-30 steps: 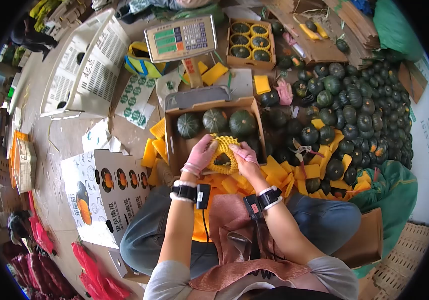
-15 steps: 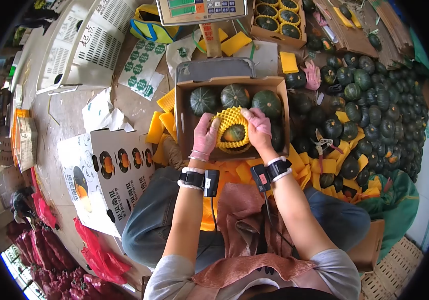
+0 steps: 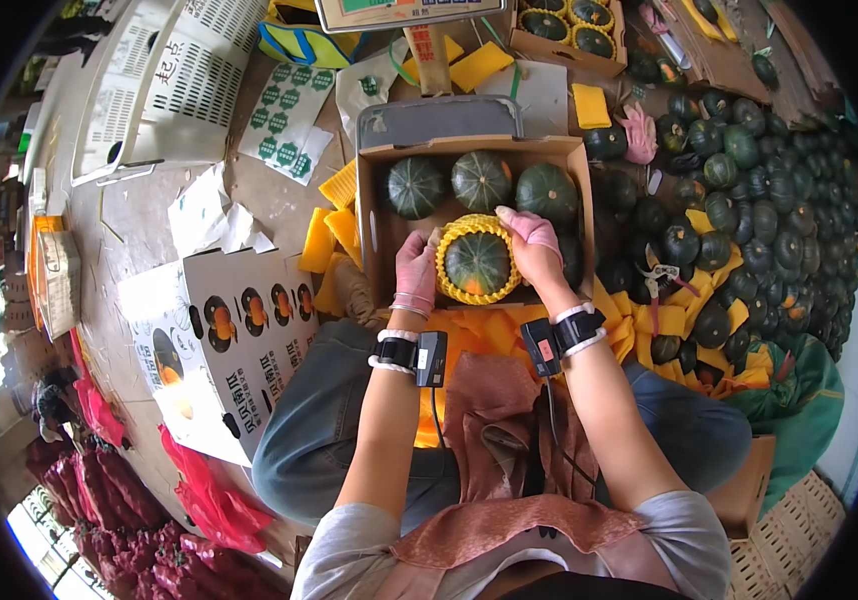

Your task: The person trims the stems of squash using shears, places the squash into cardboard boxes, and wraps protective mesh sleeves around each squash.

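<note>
Between my two hands is a small green pumpkin [image 3: 478, 264] with an orange patch, a yellow foam net [image 3: 446, 279] ringing its sides. My left hand [image 3: 416, 270], in a pink glove, is closed on the net's left side. On the upper right of the net, my right hand [image 3: 535, 240], also gloved in pink, grips with its thumb at the rim. Both hands are over the near part of an open cardboard box [image 3: 373, 220]. Inside it, bare green pumpkins [image 3: 416, 188] stand along the far side, and another at the right is partly hidden by my right hand.
A weighing scale [image 3: 429, 62] stands behind the box. Loose green pumpkins [image 3: 749, 210] are heaped at the right, with pruning shears [image 3: 657, 278] and yellow foam nets [image 3: 639, 320] nearer me. At the left are a printed white carton [image 3: 219, 340] and a white plastic crate [image 3: 184, 90].
The foam net has been pulled down from over the pumpkin's top to around its sides, so more green skin shows. My right hand has shifted slightly right.
</note>
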Available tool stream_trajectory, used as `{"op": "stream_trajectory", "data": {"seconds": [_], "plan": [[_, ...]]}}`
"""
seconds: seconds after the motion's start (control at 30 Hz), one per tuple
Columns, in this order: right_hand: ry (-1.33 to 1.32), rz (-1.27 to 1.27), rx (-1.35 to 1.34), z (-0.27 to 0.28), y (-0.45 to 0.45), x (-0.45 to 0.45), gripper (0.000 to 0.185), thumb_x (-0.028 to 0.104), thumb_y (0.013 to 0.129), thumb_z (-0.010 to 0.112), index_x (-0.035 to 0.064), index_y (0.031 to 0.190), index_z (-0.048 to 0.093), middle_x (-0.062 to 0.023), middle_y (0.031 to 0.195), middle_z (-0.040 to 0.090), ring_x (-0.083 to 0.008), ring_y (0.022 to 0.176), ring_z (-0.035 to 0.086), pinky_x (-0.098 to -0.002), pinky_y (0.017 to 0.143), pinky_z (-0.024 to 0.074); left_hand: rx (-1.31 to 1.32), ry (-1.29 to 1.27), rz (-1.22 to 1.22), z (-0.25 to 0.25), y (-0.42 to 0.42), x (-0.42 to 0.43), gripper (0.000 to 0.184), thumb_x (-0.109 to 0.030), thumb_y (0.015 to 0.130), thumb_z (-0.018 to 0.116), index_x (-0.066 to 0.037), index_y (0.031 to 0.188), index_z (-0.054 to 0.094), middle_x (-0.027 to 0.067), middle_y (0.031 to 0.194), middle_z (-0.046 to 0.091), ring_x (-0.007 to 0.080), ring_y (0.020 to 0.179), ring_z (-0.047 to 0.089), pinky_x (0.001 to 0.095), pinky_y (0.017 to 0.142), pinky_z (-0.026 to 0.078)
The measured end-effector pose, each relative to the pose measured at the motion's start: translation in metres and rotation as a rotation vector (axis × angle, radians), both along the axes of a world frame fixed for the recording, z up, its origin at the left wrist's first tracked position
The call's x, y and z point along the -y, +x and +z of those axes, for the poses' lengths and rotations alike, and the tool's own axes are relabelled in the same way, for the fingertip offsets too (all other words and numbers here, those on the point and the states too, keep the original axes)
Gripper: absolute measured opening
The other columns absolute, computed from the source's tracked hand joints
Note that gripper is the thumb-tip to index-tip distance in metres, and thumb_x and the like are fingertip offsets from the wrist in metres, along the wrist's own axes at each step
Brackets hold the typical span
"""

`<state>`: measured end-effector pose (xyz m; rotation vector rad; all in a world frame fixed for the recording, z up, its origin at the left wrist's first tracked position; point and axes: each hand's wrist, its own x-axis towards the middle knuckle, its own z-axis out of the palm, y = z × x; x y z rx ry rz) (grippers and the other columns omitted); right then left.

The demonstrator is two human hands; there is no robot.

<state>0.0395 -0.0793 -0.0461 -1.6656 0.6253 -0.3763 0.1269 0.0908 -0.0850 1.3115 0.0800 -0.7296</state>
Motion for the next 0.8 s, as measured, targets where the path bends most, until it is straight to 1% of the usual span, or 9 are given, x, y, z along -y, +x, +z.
{"op": "stream_trajectory", "data": {"seconds": [0.1, 0.13, 0.2, 0.23, 0.3, 0.37, 0.63, 0.77, 0.8], "plan": [[-0.021, 0.048, -0.294, 0.016, -0.001, 0.003, 0.010, 0.007, 0.085, 0.059, 0.0007, 0.089, 0.065, -0.0120, 0.081, 0.064, -0.0222, 0.074, 0.061, -0.0255, 0.069, 0.0450, 0.039, 0.020, -0.092, -0.003, 0.004, -0.005, 0.013, -0.018, 0.090, 0.059, -0.005, 0.089, 0.057, -0.0003, 0.076, 0.057, 0.0079, 0.071, 0.051, 0.0211, 0.064, 0.043], [-0.038, 0.026, -0.283, 0.015, -0.001, 0.001, 0.012, 0.016, 0.084, 0.061, 0.0054, 0.090, 0.065, -0.0121, 0.081, 0.060, -0.0286, 0.073, 0.058, -0.0312, 0.065, 0.0452, 0.250, 0.223, -0.110, 0.012, 0.002, -0.001, 0.013, -0.016, 0.088, 0.060, -0.004, 0.090, 0.057, 0.0023, 0.078, 0.058, 0.0111, 0.071, 0.053, 0.0228, 0.064, 0.044], [-0.589, 0.013, -0.272, 0.028, -0.008, -0.003, 0.011, 0.016, 0.084, 0.061, 0.0103, 0.093, 0.064, -0.0110, 0.080, 0.056, -0.0297, 0.072, 0.057, -0.0340, 0.064, 0.0454, 0.676, 0.628, -0.134, 0.044, 0.000, 0.005, 0.014, -0.014, 0.085, 0.063, -0.003, 0.091, 0.056, 0.0077, 0.080, 0.059, 0.0174, 0.071, 0.056, 0.0262, 0.066, 0.046], [-0.865, 0.006, -0.261, 0.036, -0.012, -0.006, 0.011, 0.016, 0.084, 0.061, 0.0128, 0.095, 0.064, -0.0105, 0.079, 0.054, -0.0303, 0.072, 0.056, -0.0354, 0.063, 0.0454, 0.766, 0.599, -0.062, 0.054, -0.004, 0.007, 0.013, -0.013, 0.084, 0.064, -0.004, 0.091, 0.057, 0.0096, 0.083, 0.058, 0.0215, 0.074, 0.057, 0.0283, 0.066, 0.047], [-0.857, -0.006, -0.148, 0.032, -0.022, -0.011, 0.012, 0.020, 0.083, 0.061, 0.0175, 0.095, 0.063, -0.0099, 0.082, 0.052, -0.0302, 0.075, 0.056, -0.0405, 0.061, 0.0466, 0.945, 0.536, 0.085, 0.070, -0.010, 0.011, 0.014, -0.011, 0.081, 0.066, -0.005, 0.090, 0.059, 0.0133, 0.089, 0.057, 0.0298, 0.080, 0.058, 0.0324, 0.066, 0.049], [-0.708, 0.069, -0.176, 0.060, -0.030, -0.022, 0.011, 0.021, 0.084, 0.060, 0.0167, 0.093, 0.063, -0.0109, 0.086, 0.055, -0.0308, 0.079, 0.058, -0.0412, 0.061, 0.0476, 1.159, 0.434, -0.196, 0.085, -0.013, 0.006, 0.029, -0.009, 0.076, 0.068, -0.008, 0.104, 0.060, 0.0131, 0.104, 0.054, 0.0309, 0.092, 0.056, 0.0356, 0.077, 0.049], [-0.458, -0.076, -0.245, 0.047, -0.025, -0.047, 0.029, 0.028, 0.085, 0.061, 0.0057, 0.104, 0.063, -0.0215, 0.085, 0.057, -0.0361, 0.079, 0.058, -0.0392, 0.069, 0.0477, 0.766, 0.476, -0.482, 0.079, -0.006, -0.001, 0.038, -0.019, 0.079, 0.068, -0.007, 0.114, 0.059, 0.0145, 0.107, 0.057, 0.0307, 0.098, 0.056, 0.0345, 0.085, 0.046], [-0.367, -0.094, -0.242, 0.031, -0.020, -0.043, 0.032, 0.032, 0.086, 0.059, 0.0060, 0.104, 0.063, -0.0221, 0.087, 0.057, -0.0369, 0.082, 0.058, -0.0386, 0.072, 0.0473, 0.885, 0.647, -0.738, 0.089, -0.003, 0.002, 0.092, -0.039, 0.058, 0.082, -0.012, 0.134, 0.038, 0.0199, 0.123, 0.046, 0.0386, 0.114, 0.044, 0.0428, 0.094, 0.041], [-0.455, -0.078, -0.257, 0.031, -0.019, -0.043, 0.027, 0.024, 0.086, 0.061, 0.0040, 0.104, 0.062, -0.0192, 0.085, 0.059, -0.0296, 0.079, 0.060, -0.0331, 0.072, 0.0471, 0.817, 0.725, -0.891, 0.093, 0.000, 0.005, 0.118, -0.041, 0.047, 0.086, -0.009, 0.140, 0.021, 0.0217, 0.128, 0.040, 0.0417, 0.118, 0.039, 0.0440, 0.100, 0.036]]}}
